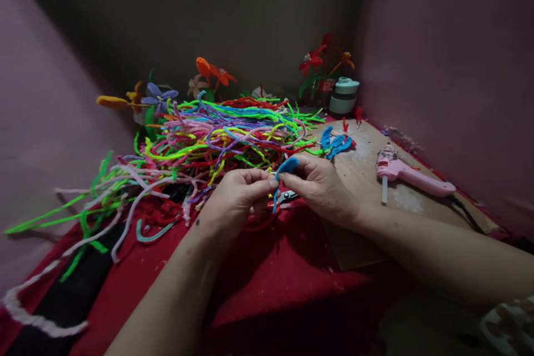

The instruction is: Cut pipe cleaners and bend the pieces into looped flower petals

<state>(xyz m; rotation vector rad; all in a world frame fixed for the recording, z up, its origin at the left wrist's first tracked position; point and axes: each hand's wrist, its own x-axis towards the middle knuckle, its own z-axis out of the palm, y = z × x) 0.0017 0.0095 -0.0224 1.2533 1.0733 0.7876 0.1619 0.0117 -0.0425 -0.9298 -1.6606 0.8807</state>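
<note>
From my remote seat I see the blue pipe cleaner [287, 168] at the centre of the view, bent into a small loop and held up just above the red cloth [271, 283]; its loose tail hangs down between the two hands; my left hand [237, 196] has thumb and forefinger closed narrowly on the near end of it, the other fingers curled under; my right hand [321, 186] pinches the looped end from the other side, fingertips nearly touching those of the left; just below the hands lie scissors [287, 197], partly hidden, so I cannot tell whether the blades are apart; behind the hands spreads a big tangled heap of pipe cleaners [225, 133] in green, pink, purple, red and yellow, with strands trailing off to the left; to the right a cardboard sheet [367, 175] lies on the cloth; on its far corner sits a small cluster of blue bent pieces [336, 144]; nearer the right wall a pink glue gun [411, 176] lies on its side, well apart from the hands; at the back stand finished flowers, an orange flower [211, 72] and a red flower [312, 58], beside a green-lidded jar [344, 97].
</note>
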